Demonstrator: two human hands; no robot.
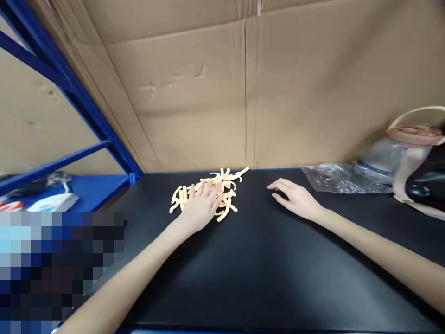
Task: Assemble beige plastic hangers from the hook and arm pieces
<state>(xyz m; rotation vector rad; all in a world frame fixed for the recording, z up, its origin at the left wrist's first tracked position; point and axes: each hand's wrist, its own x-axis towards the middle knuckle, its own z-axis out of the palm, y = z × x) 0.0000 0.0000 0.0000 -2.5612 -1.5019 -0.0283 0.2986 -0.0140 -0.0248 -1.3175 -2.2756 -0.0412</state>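
A heap of several small cream-coloured curved pieces (227,178) lies on the black table top (264,269) near its far edge. My left hand (202,204) rests palm down on the heap, fingers stretched out and spread over the pieces. My right hand (295,198) lies a little to the right of the heap on the bare black surface, fingers loosely curved and apart, holding nothing.
Cardboard sheets (243,93) wall off the back. A crumpled clear plastic bag (342,178) lies at the far right, beside a beige and black object (417,157). A blue metal rack (86,116) stands to the left with items on its shelf.
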